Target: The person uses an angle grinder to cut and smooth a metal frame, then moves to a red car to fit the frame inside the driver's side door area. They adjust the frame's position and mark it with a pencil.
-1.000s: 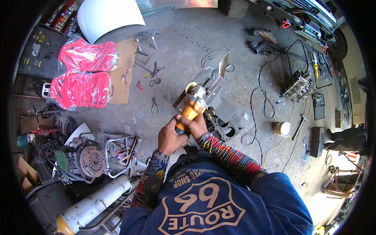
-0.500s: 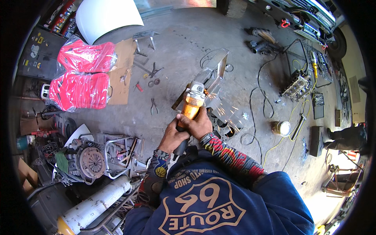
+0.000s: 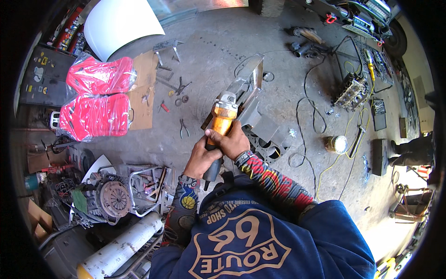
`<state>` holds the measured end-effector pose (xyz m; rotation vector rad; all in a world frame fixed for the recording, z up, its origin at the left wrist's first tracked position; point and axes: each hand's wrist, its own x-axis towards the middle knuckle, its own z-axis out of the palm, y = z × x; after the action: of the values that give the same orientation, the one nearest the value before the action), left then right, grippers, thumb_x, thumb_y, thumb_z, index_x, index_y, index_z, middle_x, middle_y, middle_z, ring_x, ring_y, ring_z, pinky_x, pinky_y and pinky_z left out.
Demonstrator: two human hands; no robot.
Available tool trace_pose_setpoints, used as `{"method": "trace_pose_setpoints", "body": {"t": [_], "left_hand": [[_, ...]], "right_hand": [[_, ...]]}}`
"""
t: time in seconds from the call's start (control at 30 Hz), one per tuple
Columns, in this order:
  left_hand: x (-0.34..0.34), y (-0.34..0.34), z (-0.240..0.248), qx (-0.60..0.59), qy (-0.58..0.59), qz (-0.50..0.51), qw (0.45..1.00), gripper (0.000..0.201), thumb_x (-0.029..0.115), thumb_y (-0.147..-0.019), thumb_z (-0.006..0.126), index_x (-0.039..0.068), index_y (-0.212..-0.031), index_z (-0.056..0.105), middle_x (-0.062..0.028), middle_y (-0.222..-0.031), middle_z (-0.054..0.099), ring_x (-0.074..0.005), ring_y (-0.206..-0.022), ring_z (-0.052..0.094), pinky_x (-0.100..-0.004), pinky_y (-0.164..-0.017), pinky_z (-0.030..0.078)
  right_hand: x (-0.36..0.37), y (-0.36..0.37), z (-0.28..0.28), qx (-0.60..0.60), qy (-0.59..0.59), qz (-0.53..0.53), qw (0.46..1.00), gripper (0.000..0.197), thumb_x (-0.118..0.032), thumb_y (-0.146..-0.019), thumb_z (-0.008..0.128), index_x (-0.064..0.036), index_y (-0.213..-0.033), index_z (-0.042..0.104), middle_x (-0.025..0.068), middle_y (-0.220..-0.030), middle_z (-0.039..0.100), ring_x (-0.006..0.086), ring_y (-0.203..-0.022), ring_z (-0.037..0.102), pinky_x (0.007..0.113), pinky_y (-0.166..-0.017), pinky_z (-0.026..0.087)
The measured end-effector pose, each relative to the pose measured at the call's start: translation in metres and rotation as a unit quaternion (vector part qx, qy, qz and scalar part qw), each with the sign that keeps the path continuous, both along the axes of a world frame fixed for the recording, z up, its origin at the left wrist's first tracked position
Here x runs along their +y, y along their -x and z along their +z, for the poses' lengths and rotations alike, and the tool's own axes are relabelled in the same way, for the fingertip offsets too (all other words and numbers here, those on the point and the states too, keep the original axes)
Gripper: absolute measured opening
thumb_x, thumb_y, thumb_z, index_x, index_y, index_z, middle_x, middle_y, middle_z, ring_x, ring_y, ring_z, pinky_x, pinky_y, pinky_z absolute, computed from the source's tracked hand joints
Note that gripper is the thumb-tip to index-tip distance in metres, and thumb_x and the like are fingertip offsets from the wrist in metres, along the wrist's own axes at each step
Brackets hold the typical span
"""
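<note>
Both my hands are closed around a yellow-and-black angle grinder (image 3: pixel 224 117), its grey metal head pointing away from me. My left hand (image 3: pixel 200 159) wraps the dark rear of its body. Further forward, my right hand (image 3: pixel 236 142) grips the yellow part, with the two thumbs close together. Just beyond and to the right of the grinder head is a bent sheet-metal piece (image 3: pixel 254 76) with a grey plate. Whether the disc touches the metal is hidden by the head. Below the plate, a dark metal part with round holes (image 3: pixel 265 148) shows beside my right wrist.
Pliers (image 3: pixel 184 129) and small discs lie on the floor to the left, near plastic-wrapped red seats (image 3: pixel 96 115). A gas cylinder (image 3: pixel 121 246) and clutch assembly (image 3: pixel 114 197) crowd the lower left. Cables (image 3: pixel 306 111), a can (image 3: pixel 336 144) and an engine block (image 3: pixel 352 90) are right. A person's legs (image 3: pixel 411 151) stand far right.
The bright sparks right of the grinder have vanished. The grinder and both hands have shifted slightly left, away from the metal piece, with my grip kept. The whole view has also shifted slightly.
</note>
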<state>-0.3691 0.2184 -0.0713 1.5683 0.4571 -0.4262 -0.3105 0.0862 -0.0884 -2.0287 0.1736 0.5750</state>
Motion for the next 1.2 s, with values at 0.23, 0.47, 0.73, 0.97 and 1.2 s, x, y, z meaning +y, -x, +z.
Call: {"method": "trace_pose_setpoints", "body": {"t": [0.23, 0.47, 0.73, 0.97, 1.2], "left_hand": [[0.003, 0.014, 0.005, 0.010, -0.022, 0.029, 0.999, 0.050, 0.011, -0.080, 0.069, -0.002, -0.125, 0.054, -0.0072, -0.097, 0.065, -0.0157, -0.079, 0.064, -0.0298, -0.068, 0.052], [0.011, 0.046, 0.016, 0.011, -0.141, 0.003, 0.990, 0.046, 0.014, -0.077, 0.074, -0.004, -0.117, 0.059, -0.0083, -0.096, 0.068, -0.0149, -0.082, 0.064, -0.0309, -0.073, 0.052], [0.014, 0.104, 0.010, -0.015, -0.263, -0.012, 0.965, 0.061, 0.015, -0.071, 0.081, 0.002, -0.127, 0.058, -0.0185, -0.105, 0.071, -0.0286, -0.096, 0.071, -0.0373, -0.085, 0.054], [0.026, 0.139, 0.017, -0.020, -0.280, 0.001, 0.960, 0.067, 0.018, -0.069, 0.084, 0.003, -0.129, 0.058, -0.0205, -0.104, 0.071, -0.0329, -0.097, 0.072, -0.0394, -0.084, 0.055], [0.042, 0.135, 0.015, 0.006, -0.371, -0.106, 0.923, 0.075, 0.035, -0.069, 0.082, 0.004, -0.132, 0.056, -0.0226, -0.107, 0.070, -0.0413, -0.098, 0.068, -0.0472, -0.080, 0.055]], "right_hand": [[0.005, 0.002, -0.001, 0.049, -0.046, 0.040, 0.997, 0.106, -0.075, -0.067, 0.078, 0.0059, -0.128, 0.047, 0.0281, -0.113, 0.068, 0.0388, -0.107, 0.068, 0.042, -0.092, 0.053], [0.017, 0.032, -0.039, 0.035, -0.124, 0.047, 0.991, 0.108, -0.070, -0.064, 0.083, 0.0084, -0.129, 0.046, 0.0298, -0.111, 0.068, 0.0410, -0.109, 0.067, 0.044, -0.092, 0.052], [0.037, 0.075, -0.070, 0.254, -0.356, 0.060, 0.897, 0.062, -0.032, -0.073, 0.090, 0.0003, -0.120, 0.065, 0.0151, -0.108, 0.072, 0.0284, -0.100, 0.070, 0.037, -0.091, 0.054], [0.033, 0.085, -0.058, 0.513, -0.377, 0.079, 0.767, 0.056, -0.021, -0.077, 0.089, -0.0023, -0.123, 0.062, 0.0121, -0.117, 0.067, 0.0285, -0.111, 0.064, 0.044, -0.098, 0.052], [0.035, 0.103, -0.065, 0.567, -0.444, -0.081, 0.689, 0.052, -0.021, -0.076, 0.085, -0.0046, -0.119, 0.061, 0.0107, -0.118, 0.064, 0.0291, -0.113, 0.060, 0.048, -0.099, 0.048]]}}
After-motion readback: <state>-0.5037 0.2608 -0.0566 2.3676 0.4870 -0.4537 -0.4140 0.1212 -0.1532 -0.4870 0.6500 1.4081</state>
